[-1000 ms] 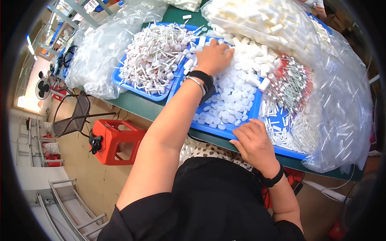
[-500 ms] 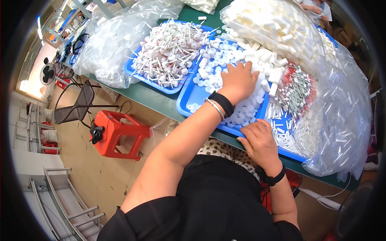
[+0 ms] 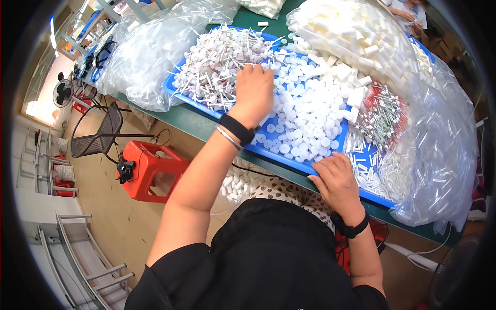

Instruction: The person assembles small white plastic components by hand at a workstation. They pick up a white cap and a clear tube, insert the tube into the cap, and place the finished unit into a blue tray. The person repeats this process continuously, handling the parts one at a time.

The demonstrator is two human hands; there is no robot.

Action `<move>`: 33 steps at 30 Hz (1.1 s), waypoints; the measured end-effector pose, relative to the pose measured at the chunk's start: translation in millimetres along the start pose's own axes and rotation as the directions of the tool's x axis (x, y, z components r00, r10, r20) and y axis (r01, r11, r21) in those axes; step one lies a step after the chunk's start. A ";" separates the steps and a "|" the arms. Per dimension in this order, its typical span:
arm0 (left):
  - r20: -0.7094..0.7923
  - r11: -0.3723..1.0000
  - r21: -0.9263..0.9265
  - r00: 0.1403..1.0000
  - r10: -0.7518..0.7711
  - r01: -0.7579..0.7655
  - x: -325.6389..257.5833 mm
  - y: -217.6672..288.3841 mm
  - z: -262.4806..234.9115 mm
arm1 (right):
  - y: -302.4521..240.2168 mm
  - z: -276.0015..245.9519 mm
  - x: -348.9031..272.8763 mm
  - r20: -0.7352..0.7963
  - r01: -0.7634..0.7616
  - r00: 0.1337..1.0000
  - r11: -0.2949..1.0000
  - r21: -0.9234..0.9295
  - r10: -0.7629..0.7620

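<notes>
My left hand [image 3: 254, 94] is over the left end of the middle blue tray [image 3: 268, 151], beside the neighbouring tray's heap. Its fingers are bent down close together, hiding their tips and whatever they hold. Translucent white plastic discs [image 3: 305, 121] with small central holes cover much of the middle tray. At the near right corner of that tray, my right hand [image 3: 335, 174] has its fingers curled over the rim. The left blue tray [image 3: 178, 95] bears a heap of white pin-like pieces with discs on them [image 3: 217, 67].
Foam-like white cylinders [image 3: 356, 31] fill a clear bag behind the trays. To the right lie metal pins [image 3: 385, 116], short white tubes [image 3: 367, 173] and a clear plastic bag [image 3: 439, 150]. A red stool [image 3: 155, 173] and dark chair [image 3: 98, 132] stand left. Another person's hands [image 3: 405, 14] show far right.
My left hand has moved left from the middle of the discs to the tray's left end, and its fingers have bent. Discs now lie farther toward the tray's front. My right hand stays at the rim.
</notes>
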State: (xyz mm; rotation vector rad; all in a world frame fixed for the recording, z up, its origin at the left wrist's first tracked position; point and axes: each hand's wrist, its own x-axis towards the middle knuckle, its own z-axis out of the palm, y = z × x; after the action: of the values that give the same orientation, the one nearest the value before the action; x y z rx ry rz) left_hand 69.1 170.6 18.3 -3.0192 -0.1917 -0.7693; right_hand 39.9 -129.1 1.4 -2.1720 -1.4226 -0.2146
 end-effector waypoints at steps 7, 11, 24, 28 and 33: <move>0.220 0.977 0.211 0.975 -0.039 -0.009 12.5 -16.1 19.0 | 1.2 1.4 -0.6 0.006 0.000 1.000 1.000 -0.011 0.001; 0.342 0.984 0.116 0.925 -0.168 0.136 20.2 -17.4 16.6 | 0.8 1.1 -0.8 0.000 -0.003 1.000 1.000 -0.013 0.003; 0.165 0.997 0.043 0.985 0.051 -0.059 15.5 -15.4 18.3 | 1.1 2.1 -1.6 -0.020 -0.007 1.000 1.000 0.000 0.007; 0.275 1.000 -0.029 0.961 0.010 -0.002 16.4 -20.1 21.1 | 1.2 2.3 -1.8 -0.018 -0.008 1.000 1.000 -0.008 0.007; 0.289 0.983 -0.145 0.955 -0.071 0.117 17.0 -32.9 20.9 | 1.4 2.7 -2.2 -0.023 -0.005 1.000 1.000 -0.012 0.005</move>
State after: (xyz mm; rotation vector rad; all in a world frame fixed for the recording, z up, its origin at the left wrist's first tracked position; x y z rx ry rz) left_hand 89.8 206.2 7.7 -3.2848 -0.2939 -0.3670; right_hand 39.8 -129.9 -2.3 -2.1756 -1.4061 -0.2460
